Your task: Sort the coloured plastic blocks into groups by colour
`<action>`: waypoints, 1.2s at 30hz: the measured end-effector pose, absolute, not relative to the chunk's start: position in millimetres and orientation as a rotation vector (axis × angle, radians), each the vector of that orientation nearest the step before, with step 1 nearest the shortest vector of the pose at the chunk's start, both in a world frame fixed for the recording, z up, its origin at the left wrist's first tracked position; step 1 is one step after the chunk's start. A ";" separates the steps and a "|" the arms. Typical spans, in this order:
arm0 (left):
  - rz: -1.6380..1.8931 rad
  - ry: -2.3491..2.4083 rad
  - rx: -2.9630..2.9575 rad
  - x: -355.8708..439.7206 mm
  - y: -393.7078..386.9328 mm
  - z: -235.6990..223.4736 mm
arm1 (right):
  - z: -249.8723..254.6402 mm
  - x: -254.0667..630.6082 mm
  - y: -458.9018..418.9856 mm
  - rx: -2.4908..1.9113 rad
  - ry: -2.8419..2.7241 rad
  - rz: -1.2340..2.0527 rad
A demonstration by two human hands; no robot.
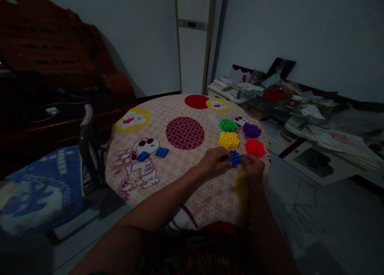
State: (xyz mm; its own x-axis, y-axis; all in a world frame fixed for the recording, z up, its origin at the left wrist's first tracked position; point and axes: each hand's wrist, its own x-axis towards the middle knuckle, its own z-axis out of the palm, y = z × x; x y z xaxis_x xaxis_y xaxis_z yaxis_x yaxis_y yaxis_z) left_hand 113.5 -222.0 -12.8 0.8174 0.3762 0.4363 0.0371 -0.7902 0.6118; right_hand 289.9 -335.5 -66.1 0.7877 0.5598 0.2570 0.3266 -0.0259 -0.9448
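Observation:
A cluster of small blue plastic pieces [235, 157] is between my hands, at the right front of the round table. My left hand [213, 161] reaches in from the left, fingers bent and tips closed on the near-left edge of the cluster. My right hand [254, 169] has thumb and fingers pinched at its right edge; the exact grip is too small to make out. Just beyond lie similar knobbly clusters: yellow [229, 140], green [228, 125], purple [252, 130] and red [255, 147]. Two small groups of blue sticks [162, 152], [142, 156] rest farther left.
A patterned cloth [186, 175] covers the table. Whitish pieces [214, 121] lie beside the green cluster. On the right stands a cluttered glass-topped stand [276, 103] with papers and a cup [294, 101]. A chair [90, 147] and a wooden sofa [60, 59] are at left.

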 end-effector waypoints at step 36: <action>0.622 0.641 2.542 134.8 -241.6 -40.0 | -70.4 294.2 -334.7 -1.624 -0.635 0.216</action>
State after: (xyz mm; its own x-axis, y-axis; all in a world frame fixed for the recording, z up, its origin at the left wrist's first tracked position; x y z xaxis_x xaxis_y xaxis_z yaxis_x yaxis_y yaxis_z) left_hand 134.8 -241.6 -40.0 0.7909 0.5268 0.3114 0.3269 -0.7939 0.5128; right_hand 294.2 -334.7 -70.4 0.8272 0.5170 0.2203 0.2749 -0.0304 -0.9610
